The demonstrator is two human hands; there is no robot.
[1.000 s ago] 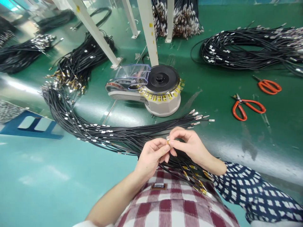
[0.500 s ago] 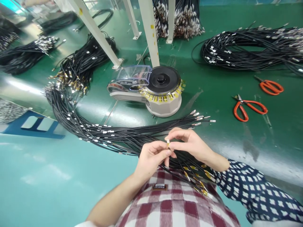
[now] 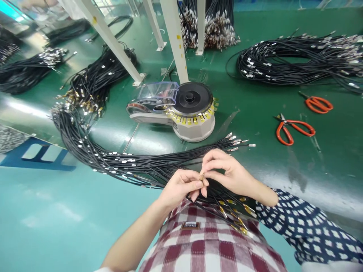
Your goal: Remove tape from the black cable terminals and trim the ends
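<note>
My left hand (image 3: 185, 185) pinches the end of a black cable, where a small brownish-yellow piece (image 3: 201, 177) shows between the fingertips. From the right, my right hand (image 3: 224, 170) closes its thumb and forefinger on the same small end, touching the left fingertips. Behind and beneath both hands runs a long bundle of black cables (image 3: 153, 160) with white tags and silvery connector ends. Several cable ends with yellow tape (image 3: 238, 219) lie over the checkered apron, right of my left hand. Exactly how the tape sits on the held end is hidden by fingers.
A round tape dispenser (image 3: 193, 126) with yellow strips stands beyond the cables. Two orange-handled cutters (image 3: 304, 128) (image 3: 319, 104) lie at the right. A coiled cable bundle (image 3: 283, 73) is at the back right, more bundles (image 3: 96, 79) at the left. White posts (image 3: 177, 45) rise behind the dispenser.
The right fingers have closed down over the small end, covering the white and yellow tip seen before. The view has shifted slightly.
</note>
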